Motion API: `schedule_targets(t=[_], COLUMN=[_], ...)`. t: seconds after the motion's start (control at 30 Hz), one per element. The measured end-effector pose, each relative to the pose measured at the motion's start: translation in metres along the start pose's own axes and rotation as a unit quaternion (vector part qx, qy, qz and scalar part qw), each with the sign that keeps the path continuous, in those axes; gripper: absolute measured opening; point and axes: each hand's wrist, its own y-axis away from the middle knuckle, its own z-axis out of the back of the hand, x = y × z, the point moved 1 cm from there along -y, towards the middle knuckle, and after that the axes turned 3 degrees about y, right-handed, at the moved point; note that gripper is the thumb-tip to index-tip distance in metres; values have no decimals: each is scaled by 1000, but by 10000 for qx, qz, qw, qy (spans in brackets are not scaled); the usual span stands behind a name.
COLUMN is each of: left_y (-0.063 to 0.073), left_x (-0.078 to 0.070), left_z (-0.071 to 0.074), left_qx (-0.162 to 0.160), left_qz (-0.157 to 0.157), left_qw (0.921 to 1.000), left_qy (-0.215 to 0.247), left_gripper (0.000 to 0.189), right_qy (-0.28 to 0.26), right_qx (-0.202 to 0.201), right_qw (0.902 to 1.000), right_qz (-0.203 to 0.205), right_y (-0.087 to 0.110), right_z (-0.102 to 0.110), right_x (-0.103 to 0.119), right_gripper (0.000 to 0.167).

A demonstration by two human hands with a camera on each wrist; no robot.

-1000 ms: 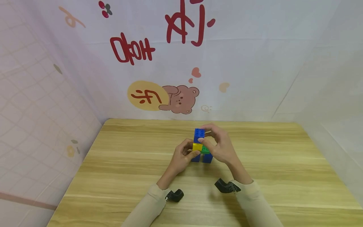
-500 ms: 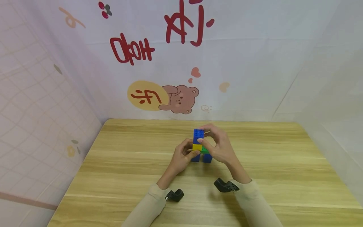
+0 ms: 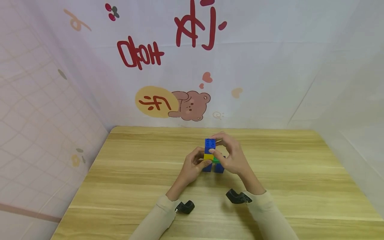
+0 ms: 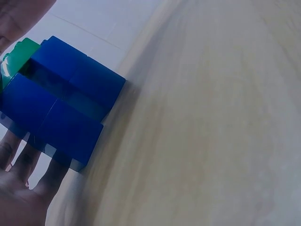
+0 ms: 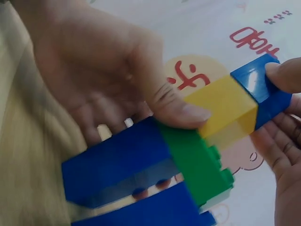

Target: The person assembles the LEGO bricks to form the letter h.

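Note:
A small structure of toy building bricks stands on the table. In the head view its upper blue brick (image 3: 210,146) sits on a yellow brick (image 3: 208,156), which rests on one side of a green brick (image 5: 195,162). Two columns of blue bricks (image 4: 70,129) carry the green one, with a gap between them. My left hand (image 3: 193,164) grips the structure from the left, its thumb over the green and yellow bricks and its fingers behind a blue column. My right hand (image 3: 234,156) pinches the upper blue brick between thumb and fingers.
The structure stands on a wooden table (image 3: 135,173). Behind it hangs a white cloth (image 3: 264,73) with red characters and a printed bear; a grid-patterned cloth (image 3: 33,110) is at the left. Black wrist devices (image 3: 185,207) sit at both sleeves.
My right hand and the upper blue brick have sunk slightly toward the yellow brick. My left hand has kept its hold and place. The head view has shifted a little.

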Motion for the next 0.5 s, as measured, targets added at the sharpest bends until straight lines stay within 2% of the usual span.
schedule_targets(t=[0.2, 0.3, 0.5], left_y=[0, -1, -2], left_x=[-4, -4, -2], left_z=[-1, -2, -2], left_qx=[-15, -26, -35], left_qz=[-31, -46, -4], left_qw=[10000, 10000, 10000], left_qy=[-43, -41, -21], left_gripper=[29, 29, 29], right_qy=[26, 205, 402], right_qx=[-121, -208, -339], right_qw=[9997, 9990, 9978], right_qz=[224, 352, 397], right_y=[1, 2, 4], right_z=[-3, -3, -4], right_x=[-2, -3, -4], right_gripper=[40, 41, 43])
